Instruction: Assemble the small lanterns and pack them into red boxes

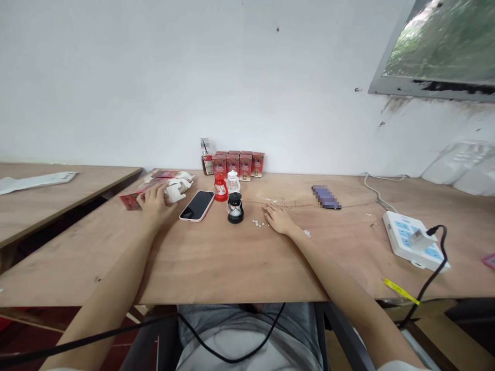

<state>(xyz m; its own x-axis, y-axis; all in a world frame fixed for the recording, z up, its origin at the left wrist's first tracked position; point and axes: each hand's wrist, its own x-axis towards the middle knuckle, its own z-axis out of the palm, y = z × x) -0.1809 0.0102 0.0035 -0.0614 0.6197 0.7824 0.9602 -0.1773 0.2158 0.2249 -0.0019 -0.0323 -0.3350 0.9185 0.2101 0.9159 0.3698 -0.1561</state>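
Observation:
My left hand point(153, 205) is at the left side of the table, its fingers closed over a flattened red and white carton point(131, 201). More flattened cartons point(170, 175) lie just behind it. My right hand point(279, 217) rests flat on the wood with fingers stretched out, holding nothing. Several small round silvery discs point(257, 223) lie to the left of its fingertips. Between my hands stand a black miniature lantern point(235, 208), a red one point(220, 188) and a white one point(233, 181). A phone with a pink edge point(197, 206) lies nearer my left hand.
Several red boxes point(245, 166) and a bottle with a label point(207, 158) stand by the wall. A purple pixelated object point(326, 197) lies right of centre. Farther right are a white power strip point(402, 239) with cables and a yellow strip point(400, 291) at the front edge.

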